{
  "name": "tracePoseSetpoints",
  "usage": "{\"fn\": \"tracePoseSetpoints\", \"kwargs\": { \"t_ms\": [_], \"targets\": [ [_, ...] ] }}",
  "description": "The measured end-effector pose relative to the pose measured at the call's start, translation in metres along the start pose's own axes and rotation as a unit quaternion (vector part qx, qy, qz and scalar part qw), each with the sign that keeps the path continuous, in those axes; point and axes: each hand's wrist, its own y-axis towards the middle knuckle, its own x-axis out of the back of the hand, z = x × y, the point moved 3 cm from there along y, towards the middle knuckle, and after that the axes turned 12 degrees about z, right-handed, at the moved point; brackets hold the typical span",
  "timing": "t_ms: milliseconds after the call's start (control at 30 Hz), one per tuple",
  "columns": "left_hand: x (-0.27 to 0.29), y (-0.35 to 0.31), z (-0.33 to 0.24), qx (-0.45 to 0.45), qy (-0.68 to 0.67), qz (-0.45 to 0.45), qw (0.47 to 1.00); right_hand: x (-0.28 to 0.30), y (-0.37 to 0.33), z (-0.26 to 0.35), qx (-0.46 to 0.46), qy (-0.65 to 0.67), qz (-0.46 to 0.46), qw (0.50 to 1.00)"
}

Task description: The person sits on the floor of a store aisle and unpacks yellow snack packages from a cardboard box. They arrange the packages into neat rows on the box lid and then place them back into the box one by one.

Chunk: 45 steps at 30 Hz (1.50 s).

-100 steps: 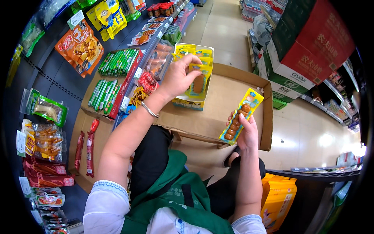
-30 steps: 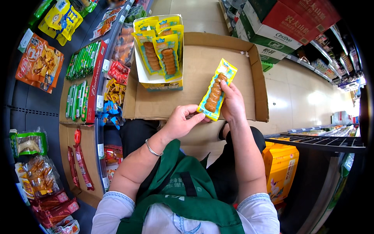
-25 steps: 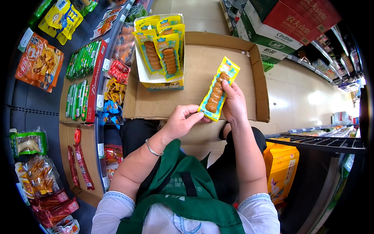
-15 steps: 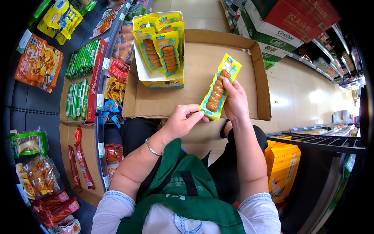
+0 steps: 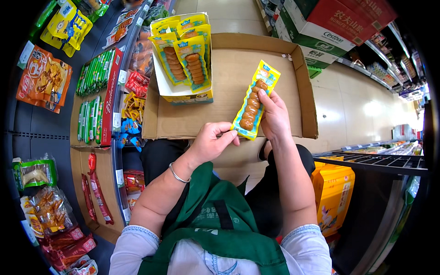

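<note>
Between my two hands is a long yellow and light-blue snack packet (image 5: 251, 105) with a clear window showing brown, bead-like sausage pieces. My right hand (image 5: 274, 114) grips its right side, thumb on top of the window. The thumb and finger of my left hand (image 5: 215, 140) pinch its lower left corner. Beyond, at the left end of a shallow cardboard tray (image 5: 224, 64), stands an open display box (image 5: 187, 99) holding several upright packets (image 5: 192, 64) of the same kind. The packet in hand is tilted, its top leaning right, above the tray's near edge.
Shelves on the left carry a red box of green-wrapped sticks (image 5: 97, 68), an orange snack bag (image 5: 44, 78) and red wrapped sausages (image 5: 98, 192). Stacked drink cartons (image 5: 325, 32) stand at the far right. A wire rack (image 5: 376, 160) and a yellow-orange package (image 5: 333, 195) are at my right.
The held packet has shifted very slightly left and stands a little more upright. Both hands keep their hold; the view has moved slightly.
</note>
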Motion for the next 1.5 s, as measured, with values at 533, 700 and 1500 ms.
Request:
{"fn": "tracePoseSetpoints", "kwargs": {
  "t_ms": [533, 700, 1500],
  "targets": [
    [-0.001, -0.001, 0.003, 0.016, 0.002, -0.022, 1.000, 0.000, -0.002, 0.004, 0.009, -0.008, -0.003, 1.000],
    [-0.002, -0.001, 0.004, 0.016, 0.008, -0.023, 1.000, 0.000, -0.002, 0.005, 0.010, -0.008, -0.008, 1.000],
    [0.002, -0.001, 0.010, 0.003, 0.014, -0.065, 0.998, -0.004, -0.003, 0.007, 0.033, -0.030, -0.005, 0.999]
  ]
}}
